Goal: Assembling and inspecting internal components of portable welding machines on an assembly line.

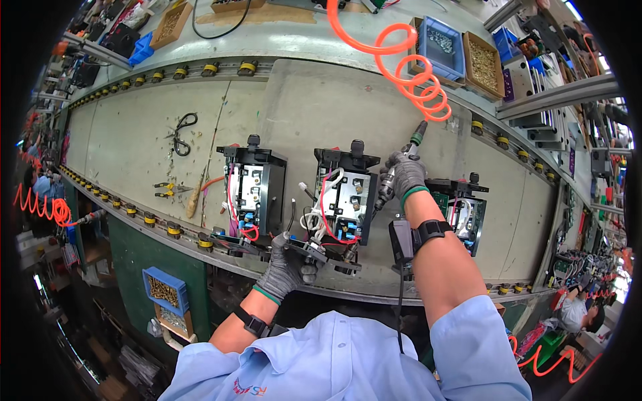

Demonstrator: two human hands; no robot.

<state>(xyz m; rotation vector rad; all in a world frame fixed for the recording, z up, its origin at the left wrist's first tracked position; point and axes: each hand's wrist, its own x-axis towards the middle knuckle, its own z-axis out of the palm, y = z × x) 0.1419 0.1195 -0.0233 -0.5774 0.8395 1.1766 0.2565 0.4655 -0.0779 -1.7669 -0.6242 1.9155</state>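
Observation:
In a grey glove, my right hand (405,175) is wrapped round a pneumatic screwdriver (385,190), whose lower end points down beside the middle black-cased unit (350,190). An orange coiled air hose (428,93) joins its top end. My left hand (284,269), gloved too, is closed on a small black panel (307,250) at the near end of that unit. White, red and black wires hang loose between panel and casing. Similar units stand on either side, the left unit (257,190) and the right unit (466,215), partly behind my right forearm.
Black scissors (181,134), yellow-handled pliers (171,190) and a wooden-handled tool (194,200) lie at left. Roller rails (174,229) edge the worktop. Beyond stand a blue bin (441,45) and a box of screws (485,63); a blue screw tray (165,291) hangs below the near edge.

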